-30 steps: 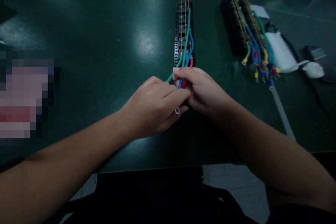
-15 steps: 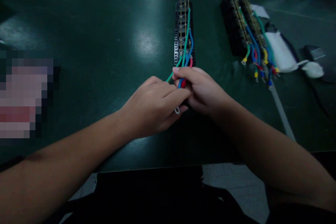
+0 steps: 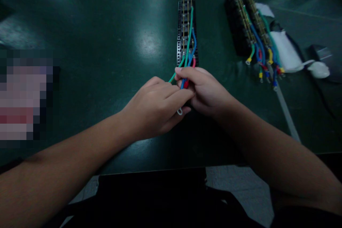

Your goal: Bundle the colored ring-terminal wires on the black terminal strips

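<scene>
A long black terminal block (image 3: 187, 25) lies on the dark green table (image 3: 107, 42), pointing away from me. Green, blue and red wires (image 3: 190, 48) run down it to my hands. My right hand (image 3: 207, 92) is closed around the bundle of wires at the block's near end. My left hand (image 3: 157, 108) meets it from the left, fingers pinched on the same wires, with a small white loop (image 3: 180, 111) showing under its fingertips.
Two more black terminal blocks (image 3: 247, 25) with coloured wires lie at the back right, beside a white cloth-like object (image 3: 287, 53) and a white rounded object (image 3: 319, 70). A pale strip (image 3: 287, 114) runs along the table at right. The table's near edge is just below my forearms.
</scene>
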Motion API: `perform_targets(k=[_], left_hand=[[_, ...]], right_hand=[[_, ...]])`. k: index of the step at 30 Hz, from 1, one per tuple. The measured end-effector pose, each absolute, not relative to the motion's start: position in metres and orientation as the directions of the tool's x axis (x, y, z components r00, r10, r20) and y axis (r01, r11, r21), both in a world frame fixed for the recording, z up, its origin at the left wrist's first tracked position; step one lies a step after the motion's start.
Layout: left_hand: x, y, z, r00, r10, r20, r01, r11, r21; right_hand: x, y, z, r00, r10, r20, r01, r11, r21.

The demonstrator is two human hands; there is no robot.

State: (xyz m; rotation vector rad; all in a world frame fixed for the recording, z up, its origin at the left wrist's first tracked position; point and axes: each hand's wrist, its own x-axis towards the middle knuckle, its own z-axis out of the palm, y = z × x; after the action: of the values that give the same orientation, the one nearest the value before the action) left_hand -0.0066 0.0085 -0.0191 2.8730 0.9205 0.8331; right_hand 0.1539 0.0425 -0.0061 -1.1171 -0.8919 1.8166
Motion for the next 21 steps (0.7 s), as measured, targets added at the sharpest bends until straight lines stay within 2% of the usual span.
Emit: perform_targets(k=[9,21], left_hand=[[-0.0057,0.0065,-0.0187,0.714,0.564,0.415,0.547,-0.819,0.173],[-0.0054,0.0078,-0.0176,0.710,0.561,0.426,0.547,-0.820,0.170]], right_hand=[[0.1556,0.0423,-0.0072,-0.307,0.886,-0.347,-0.263,-0.430,-0.864],[0.1552,0.0432,-0.0072,-0.281,0.892,-0.353,-0.192,-0.412,-0.891]])
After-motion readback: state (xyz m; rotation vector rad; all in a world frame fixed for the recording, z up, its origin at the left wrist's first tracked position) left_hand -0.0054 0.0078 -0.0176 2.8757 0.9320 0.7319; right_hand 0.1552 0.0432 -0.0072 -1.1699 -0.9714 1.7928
